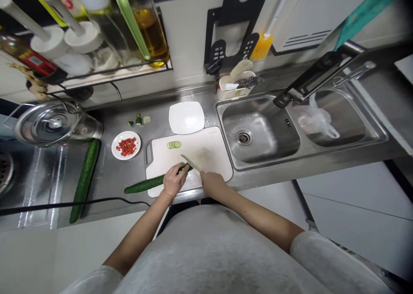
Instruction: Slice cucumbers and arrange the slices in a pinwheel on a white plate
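Note:
A long cucumber [145, 185] lies across the near left corner of the white cutting board [213, 148]. My left hand [174, 180] presses down on it with curled fingers near its right end. My right hand [211, 183] grips the handle of a knife [191, 162], whose blade rests at the cucumber's end just right of my left fingers. A few cut cucumber slices [174, 145] lie in a row at the board's far left.
A second whole cucumber [85, 179] lies left on the steel counter. A small dish of red pieces [126, 145], cucumber scraps [138, 120] and a white square plate [186, 117] sit behind the board. The double sink [258, 133] is right; a pot lid [48, 123] and a black cable [64, 204] are left.

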